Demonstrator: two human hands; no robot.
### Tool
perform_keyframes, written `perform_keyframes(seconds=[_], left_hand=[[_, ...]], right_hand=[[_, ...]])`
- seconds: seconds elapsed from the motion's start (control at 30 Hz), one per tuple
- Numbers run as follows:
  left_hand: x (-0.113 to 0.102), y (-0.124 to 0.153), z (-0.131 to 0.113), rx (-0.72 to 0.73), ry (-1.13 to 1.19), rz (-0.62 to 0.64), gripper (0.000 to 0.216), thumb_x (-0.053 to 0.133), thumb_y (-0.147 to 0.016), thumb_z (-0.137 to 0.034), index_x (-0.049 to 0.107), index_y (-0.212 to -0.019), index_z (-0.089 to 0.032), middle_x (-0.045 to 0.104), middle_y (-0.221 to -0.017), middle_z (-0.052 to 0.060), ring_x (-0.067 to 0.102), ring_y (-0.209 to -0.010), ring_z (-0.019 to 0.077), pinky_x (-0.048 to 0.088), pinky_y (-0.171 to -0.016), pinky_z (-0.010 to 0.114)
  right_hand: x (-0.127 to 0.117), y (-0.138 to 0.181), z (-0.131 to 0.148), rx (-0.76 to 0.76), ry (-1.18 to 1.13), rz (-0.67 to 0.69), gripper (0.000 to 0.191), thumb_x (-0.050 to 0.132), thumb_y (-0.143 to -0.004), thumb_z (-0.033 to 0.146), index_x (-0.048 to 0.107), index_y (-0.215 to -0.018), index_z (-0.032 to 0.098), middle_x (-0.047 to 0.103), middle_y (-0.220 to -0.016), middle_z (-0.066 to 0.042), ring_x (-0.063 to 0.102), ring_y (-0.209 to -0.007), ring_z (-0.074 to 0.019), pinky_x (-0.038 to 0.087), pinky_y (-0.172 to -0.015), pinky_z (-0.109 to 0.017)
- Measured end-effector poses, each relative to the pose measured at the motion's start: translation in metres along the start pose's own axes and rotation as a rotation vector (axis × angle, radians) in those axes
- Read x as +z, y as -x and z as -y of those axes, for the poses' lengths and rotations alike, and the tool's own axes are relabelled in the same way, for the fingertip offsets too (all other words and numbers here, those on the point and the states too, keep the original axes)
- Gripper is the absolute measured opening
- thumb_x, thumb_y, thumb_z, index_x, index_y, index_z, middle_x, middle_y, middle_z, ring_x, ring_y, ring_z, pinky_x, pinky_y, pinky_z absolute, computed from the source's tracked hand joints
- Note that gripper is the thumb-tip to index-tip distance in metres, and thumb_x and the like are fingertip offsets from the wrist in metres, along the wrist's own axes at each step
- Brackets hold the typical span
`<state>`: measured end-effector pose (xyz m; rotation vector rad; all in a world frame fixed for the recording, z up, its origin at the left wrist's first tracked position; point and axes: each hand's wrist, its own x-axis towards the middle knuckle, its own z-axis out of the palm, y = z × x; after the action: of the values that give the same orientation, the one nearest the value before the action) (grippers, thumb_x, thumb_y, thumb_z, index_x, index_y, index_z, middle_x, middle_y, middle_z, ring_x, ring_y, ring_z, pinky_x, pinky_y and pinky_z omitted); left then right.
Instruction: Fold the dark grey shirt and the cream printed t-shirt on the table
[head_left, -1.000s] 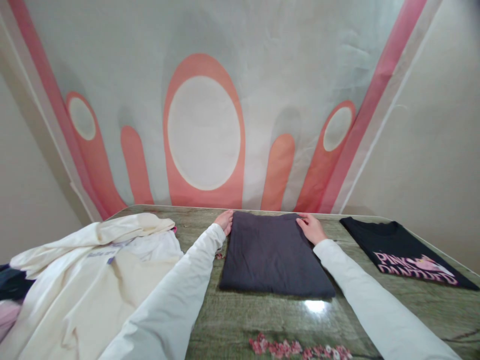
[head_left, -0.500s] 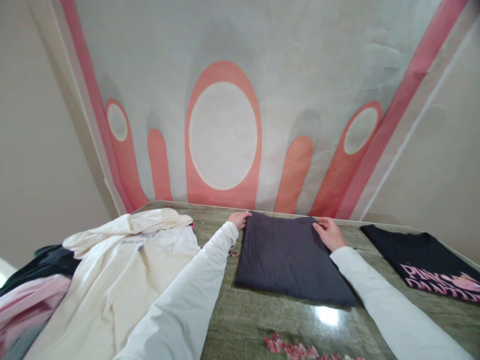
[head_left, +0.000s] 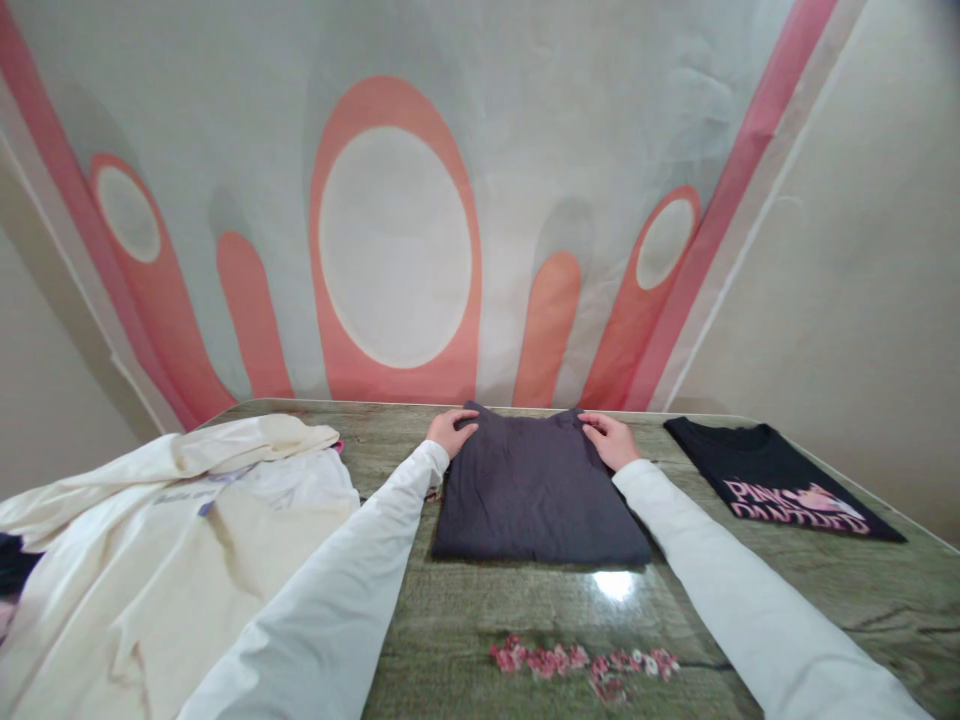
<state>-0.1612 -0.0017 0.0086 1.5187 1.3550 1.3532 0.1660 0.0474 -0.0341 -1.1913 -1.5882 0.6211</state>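
Observation:
A folded dark grey garment (head_left: pixel 532 495) lies flat in the middle of the table. My left hand (head_left: pixel 450 430) pinches its far left corner, and my right hand (head_left: pixel 611 438) pinches its far right corner. Both corners are lifted slightly off the table, and the far edge sags between them. Both arms wear white sleeves and reach forward across the table.
A heap of cream and white clothing (head_left: pixel 172 530) covers the table's left side. A folded black T-shirt with pink lettering (head_left: pixel 772 485) lies at the right. The greenish glossy table (head_left: pixel 525 610) has pink flower print near its front edge. A pink-and-white patterned wall stands behind.
My hands went from lying along the far edge of the grey garment to gripping its two far corners and raising them a little. The camera view swung left and back.

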Motion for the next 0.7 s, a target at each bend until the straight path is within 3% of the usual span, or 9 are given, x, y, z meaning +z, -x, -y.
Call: perform_keyframes(seconds=[0.13,0.23,0.37,0.47,0.57,0.7], left_hand=[[-0.001,-0.003,0.001,0.138,-0.124,-0.028,0.028,0.064,-0.065,-0.018,0.065,-0.093,-0.020,0.061,-0.095,0.004,0.053,-0.092,0.0217,0.036,-0.089,0.031],[-0.001,-0.004,0.008,0.143,-0.248,-0.028,0.027,0.062,-0.066,-0.017,0.064,-0.093,-0.020,0.060,-0.097,0.005,0.051,-0.095,0.0227,0.035,-0.091,0.032],[-0.003,-0.004,0.013,0.112,-0.348,-0.025,0.027,0.064,-0.060,-0.010,0.065,-0.085,-0.019,0.054,-0.108,0.007,0.041,-0.111,0.0268,0.022,-0.100,0.036],[-0.005,-0.003,0.002,0.091,-0.358,-0.057,0.035,0.067,-0.056,-0.007,0.063,-0.089,-0.019,0.044,-0.123,0.008,0.026,-0.121,0.0289,0.009,-0.104,0.039],[0.004,0.005,-0.017,0.054,-0.245,0.092,0.034,0.070,-0.054,-0.010,0.064,-0.086,-0.020,0.045,-0.124,0.008,0.021,-0.124,0.0282,0.005,-0.104,0.038],[0.034,0.032,-0.037,0.064,-0.280,0.380,0.037,0.068,-0.062,-0.031,0.061,-0.097,-0.021,0.043,-0.127,0.010,0.019,-0.126,0.0299,0.000,-0.101,0.046]], right_hand=[[-0.003,0.003,0.007,-0.025,0.016,0.012,0.036,0.053,-0.068,0.028,0.060,-0.102,0.019,0.063,-0.094,-0.003,0.056,-0.074,-0.0146,0.043,-0.077,-0.032],[-0.001,0.003,0.005,-0.051,0.064,0.048,0.038,0.053,-0.067,0.024,0.059,-0.104,0.019,0.063,-0.095,-0.004,0.056,-0.074,-0.0149,0.044,-0.077,-0.032],[0.003,0.001,-0.002,-0.065,0.121,0.043,0.036,0.053,-0.065,0.021,0.061,-0.100,0.019,0.062,-0.095,-0.005,0.055,-0.073,-0.0156,0.043,-0.080,-0.036],[0.003,0.000,-0.001,-0.088,0.155,-0.007,0.040,0.052,-0.065,0.020,0.058,-0.105,0.019,0.056,-0.107,-0.007,0.054,-0.084,-0.0177,0.041,-0.085,-0.037],[0.001,0.002,0.006,-0.144,0.189,-0.030,0.040,0.051,-0.068,0.022,0.056,-0.108,0.018,0.051,-0.118,-0.007,0.046,-0.105,-0.0204,0.032,-0.095,-0.038],[0.003,0.006,0.012,-0.300,0.345,0.123,0.039,0.046,-0.076,0.028,0.053,-0.114,0.021,0.046,-0.126,-0.005,0.037,-0.117,-0.0187,0.023,-0.102,-0.037]])
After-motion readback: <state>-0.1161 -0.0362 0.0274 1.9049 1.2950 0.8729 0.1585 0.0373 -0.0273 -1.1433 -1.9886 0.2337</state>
